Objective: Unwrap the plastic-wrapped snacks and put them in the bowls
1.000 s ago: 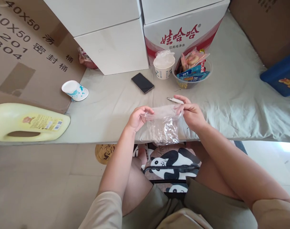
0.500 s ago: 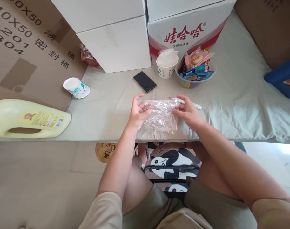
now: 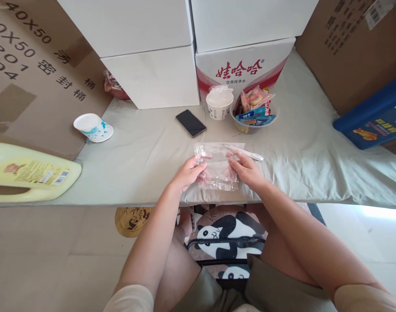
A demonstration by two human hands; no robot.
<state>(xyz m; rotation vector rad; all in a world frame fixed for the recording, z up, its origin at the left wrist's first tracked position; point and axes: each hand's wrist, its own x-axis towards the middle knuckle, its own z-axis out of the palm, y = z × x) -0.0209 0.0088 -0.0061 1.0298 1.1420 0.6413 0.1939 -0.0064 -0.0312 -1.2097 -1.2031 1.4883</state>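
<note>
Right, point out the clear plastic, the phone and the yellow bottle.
Clear plastic (image 3: 218,168): head view, on the middle of its sheet.
Phone (image 3: 190,123): head view, on its dark screen.
Yellow bottle (image 3: 38,172): head view, on its printed side.

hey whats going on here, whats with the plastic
A seated person holds a piece of clear plastic between the left hand and right hand, near the front edge of a cloth-covered surface. A slim white tool lies by the right hand. Farther back are a phone, a paper cup and a bowl of packaged snacks.
</note>
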